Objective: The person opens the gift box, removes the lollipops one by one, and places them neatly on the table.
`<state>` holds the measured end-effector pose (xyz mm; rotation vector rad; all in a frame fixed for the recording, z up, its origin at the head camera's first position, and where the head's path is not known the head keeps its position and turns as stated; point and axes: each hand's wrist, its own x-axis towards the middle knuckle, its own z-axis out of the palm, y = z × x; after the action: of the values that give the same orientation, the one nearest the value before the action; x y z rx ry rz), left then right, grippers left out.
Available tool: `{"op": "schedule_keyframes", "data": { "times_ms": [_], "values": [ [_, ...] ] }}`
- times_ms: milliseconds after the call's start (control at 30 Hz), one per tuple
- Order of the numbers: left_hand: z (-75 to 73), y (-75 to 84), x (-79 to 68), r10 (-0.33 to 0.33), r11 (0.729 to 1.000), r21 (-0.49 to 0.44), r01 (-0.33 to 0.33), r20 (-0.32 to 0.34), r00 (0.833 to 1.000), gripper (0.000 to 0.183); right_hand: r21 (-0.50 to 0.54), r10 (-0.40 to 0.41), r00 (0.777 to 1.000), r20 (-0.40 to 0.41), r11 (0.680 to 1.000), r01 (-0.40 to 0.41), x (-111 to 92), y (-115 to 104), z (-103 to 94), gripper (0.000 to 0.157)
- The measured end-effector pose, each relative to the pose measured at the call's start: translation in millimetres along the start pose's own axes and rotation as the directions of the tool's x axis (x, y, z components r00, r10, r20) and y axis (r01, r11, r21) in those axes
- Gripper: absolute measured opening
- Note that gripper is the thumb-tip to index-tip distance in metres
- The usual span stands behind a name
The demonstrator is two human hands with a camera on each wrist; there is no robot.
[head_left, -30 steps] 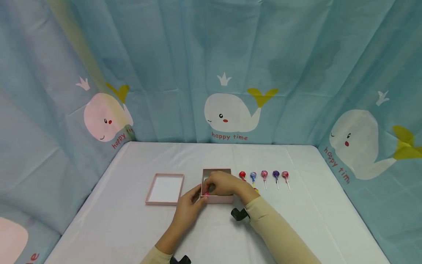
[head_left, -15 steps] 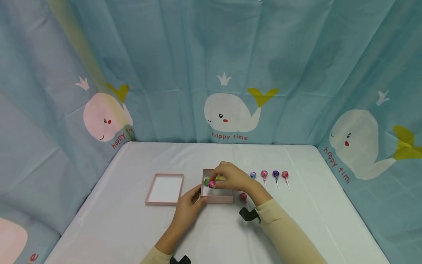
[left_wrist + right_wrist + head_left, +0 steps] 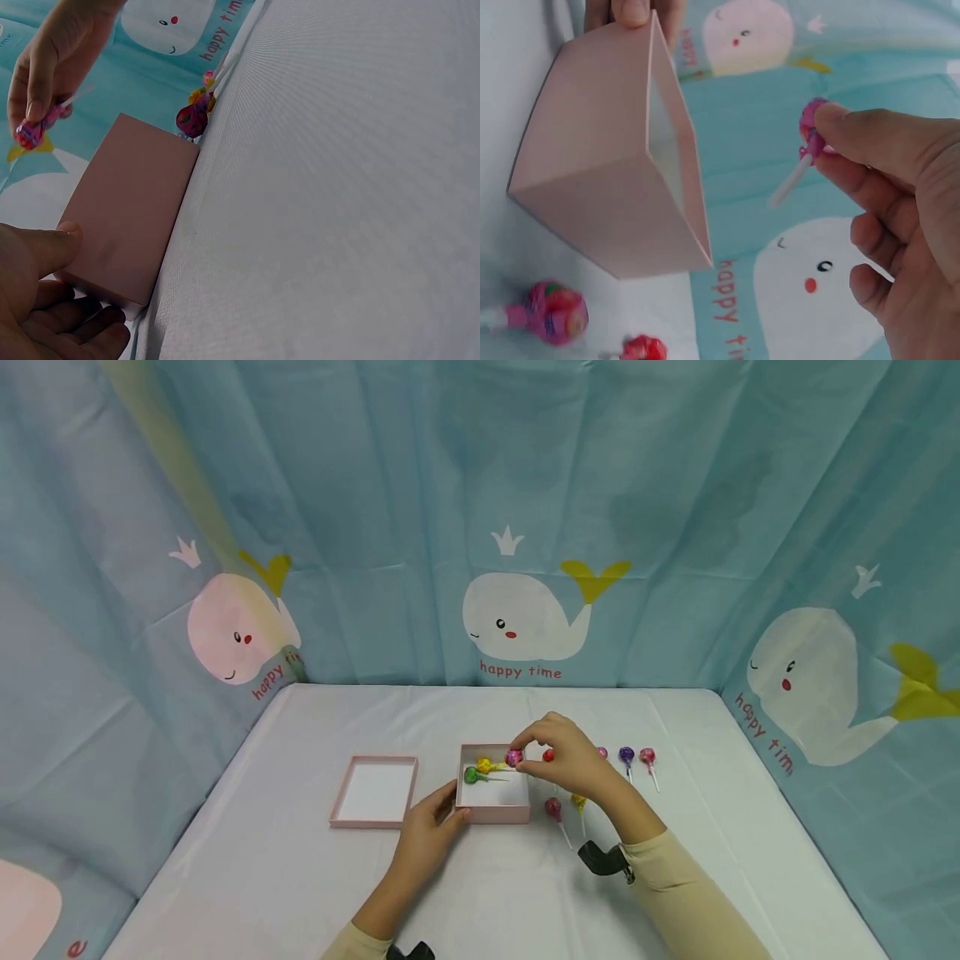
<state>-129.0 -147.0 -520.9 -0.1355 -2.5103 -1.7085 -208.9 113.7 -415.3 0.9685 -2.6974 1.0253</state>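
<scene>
My right hand [image 3: 562, 760] pinches a pink lollipop [image 3: 513, 758] by its wrapped head, with thumb and fingers. In the head view this lollipop appears over the back right corner of a pink box [image 3: 495, 814]; in the right wrist view its white stick [image 3: 789, 182] points away from my palm, apart from the box. My left hand [image 3: 431, 835] grips the box at its front left corner, thumb [image 3: 56, 247] on the front wall. Inside the box lie a yellow lollipop [image 3: 485, 766] and a green lollipop [image 3: 471, 775], sticks to the right.
A shallow pink lid [image 3: 373, 789] lies left of the box. On the right are a pink lollipop [image 3: 553, 808], a yellow one [image 3: 578, 801], a red one [image 3: 549, 755] partly covered by my hand, a purple one [image 3: 627, 755] and a red-pink one [image 3: 648, 756].
My right hand has come up out of the box and moved right and back, bringing the pink lollipop with it. My left hand has stayed on the box corner.
</scene>
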Motion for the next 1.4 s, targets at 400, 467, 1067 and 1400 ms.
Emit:
{"op": "schedule_keyframes", "data": {
  "times_ms": [400,467,1067,1400],
  "values": [
    [-1.0,1.8,0.8,-0.002,1.000,0.001,0.002,-0.003,1.000,0.064,0.071,0.168,0.966,-0.196,0.985,-0.157,-44,18,-18.5,0.022],
    [-1.0,1.6,0.9,-0.001,1.000,-0.003,0.001,-0.002,1.000,0.064,0.079,0.207,0.953,-0.220,0.978,-0.194,-52,22,-18.7,0.023],
    [-0.2,1.3,-0.3,-0.009,1.000,0.017,0.009,0.000,1.000,0.063,0.160,0.378,0.868,-0.321,0.925,-0.344,-103,61,-9.4,0.025],
    [0.1,0.4,-0.9,-0.013,1.000,0.014,0.013,0.000,1.000,0.064,0.181,0.441,0.848,-0.295,0.897,-0.403,-109,83,-0.6,0.027]
  ]
}}
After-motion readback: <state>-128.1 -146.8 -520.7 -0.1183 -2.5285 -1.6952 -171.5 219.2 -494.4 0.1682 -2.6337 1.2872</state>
